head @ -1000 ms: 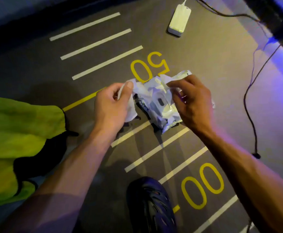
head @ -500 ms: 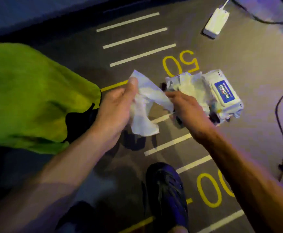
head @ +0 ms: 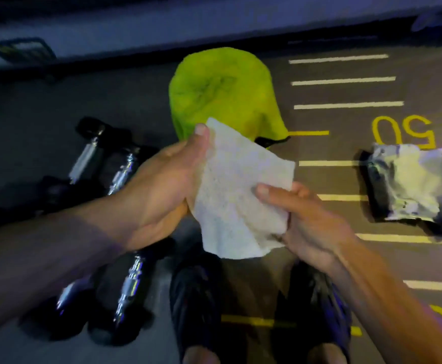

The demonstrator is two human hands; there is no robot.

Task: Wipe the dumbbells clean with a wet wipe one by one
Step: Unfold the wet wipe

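Note:
A white wet wipe (head: 237,195) hangs spread between both hands at the centre. My left hand (head: 162,190) pinches its upper left corner with the thumb on top. My right hand (head: 311,222) grips its lower right edge. Several black dumbbells with chrome handles lie on the floor at the left: two further back (head: 85,156) (head: 125,166) and two nearer (head: 130,290) (head: 67,298), partly hidden under my left forearm. The wet wipe pack (head: 411,185) lies open on the floor at the right.
A lime-green bag (head: 222,93) lies on the floor behind the wipe. My two dark shoes (head: 198,306) (head: 317,308) stand below the hands. White and yellow floor lines and a yellow "50" (head: 403,132) mark the right side. A wall base runs along the top.
The wipe came free of the pack and both hands now hold it spread. The view swung left, which brought the dumbbells into view and shifted the pack to the right.

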